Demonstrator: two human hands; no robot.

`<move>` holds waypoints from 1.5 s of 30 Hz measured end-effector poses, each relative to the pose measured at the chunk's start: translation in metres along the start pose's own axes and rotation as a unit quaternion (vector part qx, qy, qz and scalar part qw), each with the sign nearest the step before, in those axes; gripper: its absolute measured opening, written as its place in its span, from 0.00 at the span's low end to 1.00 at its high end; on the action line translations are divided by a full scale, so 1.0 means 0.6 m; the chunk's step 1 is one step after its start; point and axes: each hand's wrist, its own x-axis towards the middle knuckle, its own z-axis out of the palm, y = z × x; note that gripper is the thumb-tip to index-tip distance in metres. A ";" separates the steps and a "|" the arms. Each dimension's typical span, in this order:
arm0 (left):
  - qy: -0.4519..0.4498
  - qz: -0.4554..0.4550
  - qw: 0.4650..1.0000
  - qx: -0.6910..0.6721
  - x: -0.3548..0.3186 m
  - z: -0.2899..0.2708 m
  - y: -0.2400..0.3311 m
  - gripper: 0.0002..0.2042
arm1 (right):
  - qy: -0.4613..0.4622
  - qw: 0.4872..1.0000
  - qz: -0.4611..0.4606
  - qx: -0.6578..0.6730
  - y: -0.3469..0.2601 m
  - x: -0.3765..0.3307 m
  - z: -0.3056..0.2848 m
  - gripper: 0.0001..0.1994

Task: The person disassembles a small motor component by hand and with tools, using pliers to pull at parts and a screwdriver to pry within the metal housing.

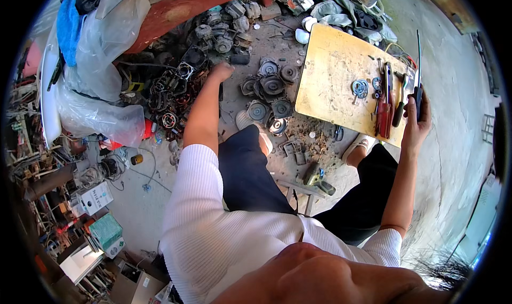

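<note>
My right hand [417,120] grips a long screwdriver [418,93] by its dark handle, its thin shaft pointing up and away beside the yellow board [325,75]. Stretched forward, my left hand [221,71] is closed at the edge of a heap of dark motor parts [178,88]. What its fingers hold, if anything, is hidden. Round metal end covers [272,84] lie in a cluster on the floor, right of that hand. On the board rest blue-grey rings [360,88], red-handled pliers [383,120] and another screwdriver [398,114].
Small motors [224,40] are heaped beyond my left hand. Dirt and scraps [314,136] cover the floor before my feet, near a green-and-black tool [313,173]. Clear plastic sheeting [106,64] hangs at left above a red container [146,129]. Cluttered shelves and boxes [96,197] line the left side.
</note>
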 end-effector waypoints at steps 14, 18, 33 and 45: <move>0.194 -0.053 0.979 -0.025 0.065 -0.029 -0.093 0.39 | 0.010 0.999 -0.032 -0.015 0.006 0.053 0.022 0.21; 0.207 -0.080 0.973 -0.067 0.105 -0.049 -0.118 0.40 | 0.002 1.000 -0.031 -0.006 0.007 0.068 0.033 0.21; 0.164 -0.100 0.981 0.025 0.232 -0.076 -0.128 0.42 | -0.017 0.999 -0.017 -0.036 0.017 0.091 0.057 0.22; 0.263 -0.053 0.961 0.064 0.197 -0.053 -0.058 0.12 | -0.027 0.998 -0.008 -0.051 0.022 0.087 0.061 0.22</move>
